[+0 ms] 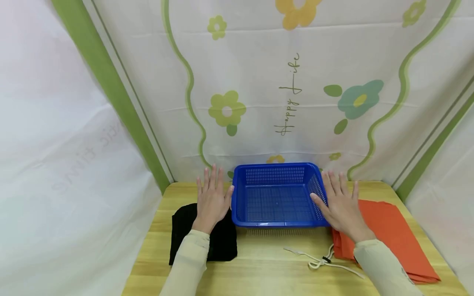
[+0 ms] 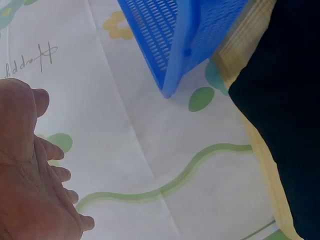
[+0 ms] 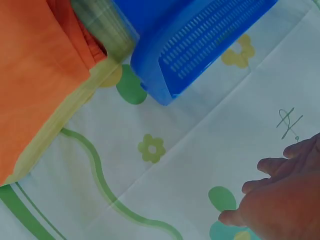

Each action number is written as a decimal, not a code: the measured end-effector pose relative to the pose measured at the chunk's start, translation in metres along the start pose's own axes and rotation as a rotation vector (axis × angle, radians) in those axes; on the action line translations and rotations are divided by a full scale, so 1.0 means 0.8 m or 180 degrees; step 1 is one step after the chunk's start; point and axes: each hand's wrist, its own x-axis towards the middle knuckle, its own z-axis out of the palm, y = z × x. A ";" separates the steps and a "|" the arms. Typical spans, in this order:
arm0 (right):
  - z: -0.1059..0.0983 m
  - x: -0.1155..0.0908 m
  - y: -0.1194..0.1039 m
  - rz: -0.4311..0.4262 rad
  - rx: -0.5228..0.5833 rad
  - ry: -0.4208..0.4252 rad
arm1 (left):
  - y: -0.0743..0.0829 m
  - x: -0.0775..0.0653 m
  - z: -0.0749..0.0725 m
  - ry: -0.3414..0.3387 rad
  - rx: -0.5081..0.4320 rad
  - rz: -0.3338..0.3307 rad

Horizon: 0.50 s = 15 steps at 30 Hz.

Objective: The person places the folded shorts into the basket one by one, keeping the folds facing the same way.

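A blue plastic basket (image 1: 275, 224) with perforated walls stands at the back middle of the wooden table, nothing lying in it. My left hand (image 1: 212, 203), fingers straight and spread, hovers at its left side, over a folded black cloth (image 1: 222, 242). On the other side my right hand (image 1: 342, 209) is likewise spread, overlapping the basket's right rim in the head view. Beneath that arm lies a folded orange-red cloth (image 1: 392, 234), with a white drawstring (image 1: 314, 263) and black toggle trailing from it. Both wrist views show the hands with bare palms and extended fingers.
The light wooden table (image 1: 266, 271) ends at a white flowered curtain (image 1: 255, 74) right behind the basket. White fabric walls (image 1: 74, 164) with green bands close in the left and right sides.
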 end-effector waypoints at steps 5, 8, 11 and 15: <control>0.006 -0.015 -0.015 0.0001 0.0054 -0.0038 | -0.008 -0.014 0.005 -0.0035 0.0015 -0.0051; 0.009 -0.024 -0.028 -0.0025 0.0134 -0.0021 | -0.013 -0.023 0.007 -0.0016 -0.0038 -0.0065; 0.012 -0.031 -0.042 -0.0079 0.0207 0.0025 | -0.019 -0.030 0.009 0.0034 -0.0112 -0.0083; 0.015 -0.042 -0.059 -0.0184 0.0253 0.0106 | -0.029 -0.039 0.012 0.0132 -0.0175 -0.0106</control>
